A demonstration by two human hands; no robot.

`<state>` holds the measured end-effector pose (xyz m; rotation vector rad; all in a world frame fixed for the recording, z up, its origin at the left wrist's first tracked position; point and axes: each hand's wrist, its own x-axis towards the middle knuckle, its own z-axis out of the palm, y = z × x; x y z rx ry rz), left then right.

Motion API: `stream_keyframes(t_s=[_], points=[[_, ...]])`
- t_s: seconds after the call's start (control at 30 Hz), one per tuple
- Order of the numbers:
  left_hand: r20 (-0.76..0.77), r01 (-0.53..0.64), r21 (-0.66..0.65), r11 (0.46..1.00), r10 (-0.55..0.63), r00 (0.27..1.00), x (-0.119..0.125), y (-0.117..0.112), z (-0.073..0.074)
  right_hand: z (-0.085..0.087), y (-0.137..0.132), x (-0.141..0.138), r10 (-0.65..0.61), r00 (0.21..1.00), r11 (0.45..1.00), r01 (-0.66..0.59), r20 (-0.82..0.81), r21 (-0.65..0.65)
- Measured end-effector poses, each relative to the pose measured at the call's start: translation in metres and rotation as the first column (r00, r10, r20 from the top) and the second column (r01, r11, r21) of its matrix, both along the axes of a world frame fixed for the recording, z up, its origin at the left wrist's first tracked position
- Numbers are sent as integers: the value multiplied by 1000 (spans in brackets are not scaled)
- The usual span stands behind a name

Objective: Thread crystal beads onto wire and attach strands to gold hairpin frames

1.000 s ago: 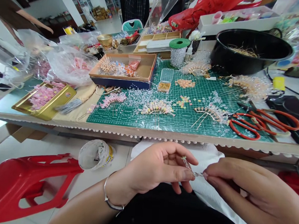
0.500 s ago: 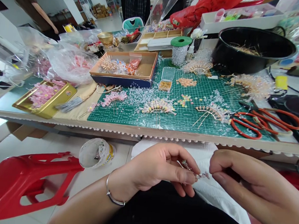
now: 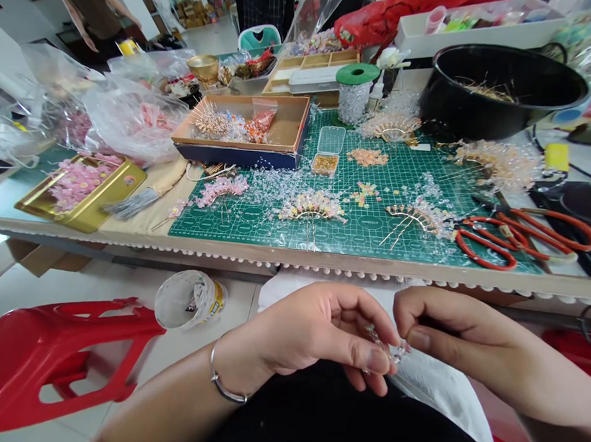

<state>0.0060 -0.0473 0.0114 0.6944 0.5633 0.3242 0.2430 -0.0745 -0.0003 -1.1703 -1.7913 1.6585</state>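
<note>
Over my lap, my left hand (image 3: 338, 337) pinches a small beaded ornament (image 3: 398, 353) of clear and pinkish beads, part of it hidden by the fingers. My right hand (image 3: 444, 330) is closed at the ornament's right end, thumb against forefinger; what lies in that pinch is too small to make out. On the green cutting mat (image 3: 269, 229) in front lie several beaded hair combs, among them a pale yellow-pink comb (image 3: 312, 207), a pink comb (image 3: 222, 188) and a clear-beaded comb (image 3: 418, 216). Loose clear beads (image 3: 277, 186) are scattered between them.
Red-handled scissors and pliers (image 3: 525, 235) lie at the mat's right. Behind stand a black basin (image 3: 503, 107), a bead spool (image 3: 354, 94) and an open box (image 3: 239, 154). A gold tin (image 3: 96, 202) sits left. Below are a bucket (image 3: 190, 301) and red stool (image 3: 56, 366).
My right hand has moved left, from a short gap away to right beside the ornament in my left hand. The person at the back has shifted position.
</note>
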Motion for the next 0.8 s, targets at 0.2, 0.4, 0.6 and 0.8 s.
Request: stream_keyframes(t_s=[0.2, 0.4, 0.6, 0.8], points=[[-29, 14, -3, 1000, -14, 999, 1, 0, -1, -13, 6, 1, 22, 976, 990, -52, -218, -131], [2, 5, -14, 1000, -5, 1000, 3, 0, -3, -17, 8, 1, 40, 953, 982, -94, -299, -165], [64, 33, -42, 999, -30, 997, 2, 1, -8, -16, 5, -5, 10, 940, 976, -84, -341, -203], [56, -12, -45, 999, 14, 998, 3, 3, -9, -22, 3, 3, -19, 954, 982, -39, -299, -187]])
